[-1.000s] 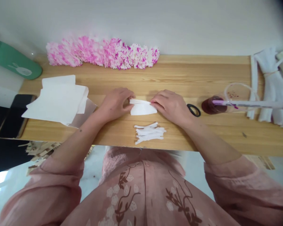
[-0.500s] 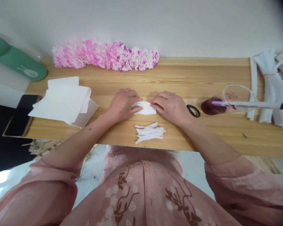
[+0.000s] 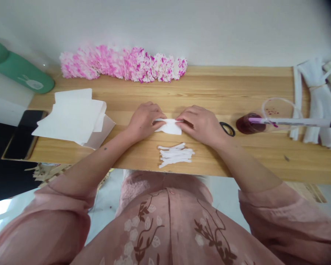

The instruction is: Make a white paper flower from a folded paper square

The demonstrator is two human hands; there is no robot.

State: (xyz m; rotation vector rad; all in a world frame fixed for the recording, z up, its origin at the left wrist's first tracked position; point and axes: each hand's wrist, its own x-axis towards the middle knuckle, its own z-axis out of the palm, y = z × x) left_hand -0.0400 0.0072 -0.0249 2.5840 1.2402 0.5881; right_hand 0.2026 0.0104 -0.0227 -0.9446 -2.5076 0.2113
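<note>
A small sheet of white paper (image 3: pixel 169 127) lies on the wooden table between my two hands. My left hand (image 3: pixel 146 120) pinches its left end, thumb and fingers closed on the folded or rolled far edge. At the other end my right hand (image 3: pixel 198 123) holds the same edge between thumb and fingertips. Just below the sheet, towards me, several thin twisted white paper strips (image 3: pixel 176 154) lie in a loose pile. A black ring (image 3: pixel 227 129), perhaps a roll of tape, rests close to my right wrist.
On the left are a stack of white paper (image 3: pixel 68 114), a phone (image 3: pixel 23 136) and a green bottle (image 3: pixel 24 71). Pink-white ruffled flowers (image 3: pixel 121 64) line the wall. A marker (image 3: pixel 295 121) lies across a cup of dark red liquid (image 3: pixel 249 124), near white strip bundles (image 3: pixel 317 106).
My fingers have shifted slightly along the sheet's far edge, and the sheet's near part now shows flatter and squarer. Both hands keep their grip; other things stay put.
</note>
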